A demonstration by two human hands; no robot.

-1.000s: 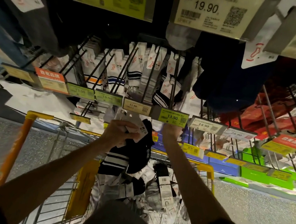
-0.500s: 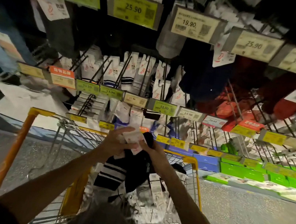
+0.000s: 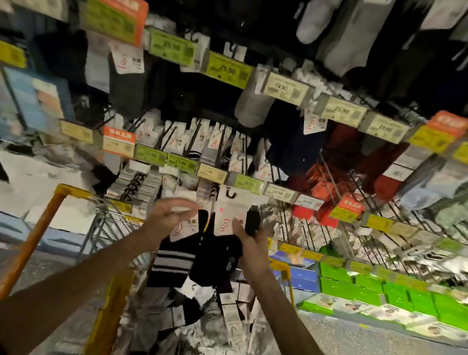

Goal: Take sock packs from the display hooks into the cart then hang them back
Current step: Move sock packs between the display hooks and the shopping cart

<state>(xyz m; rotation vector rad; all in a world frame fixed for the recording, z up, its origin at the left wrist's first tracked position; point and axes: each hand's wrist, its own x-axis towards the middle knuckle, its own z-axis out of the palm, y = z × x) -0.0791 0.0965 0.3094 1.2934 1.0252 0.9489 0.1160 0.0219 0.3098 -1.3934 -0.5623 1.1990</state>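
Note:
Both my hands are raised over the cart (image 3: 36, 233), just below the row of display hooks (image 3: 218, 150). My left hand (image 3: 170, 216) holds a black sock pack with white stripes (image 3: 173, 262) by its white card. My right hand (image 3: 248, 237) grips a plain black sock pack (image 3: 218, 263) whose white card with a hook hole (image 3: 229, 210) stands up between the hands. Several more sock packs (image 3: 204, 325) lie in the cart basket below.
Price tags (image 3: 245, 182) line the ends of the hooks, with white and striped socks behind them. Darker socks hang on higher rows (image 3: 282, 89). Green boxes (image 3: 385, 294) sit on a low shelf at the right. The yellow cart handle runs down the left.
My head tilted up, showing more of the upper rows. My hands have parted a little; each now holds its own pack, and the plain black pack's card stands upright.

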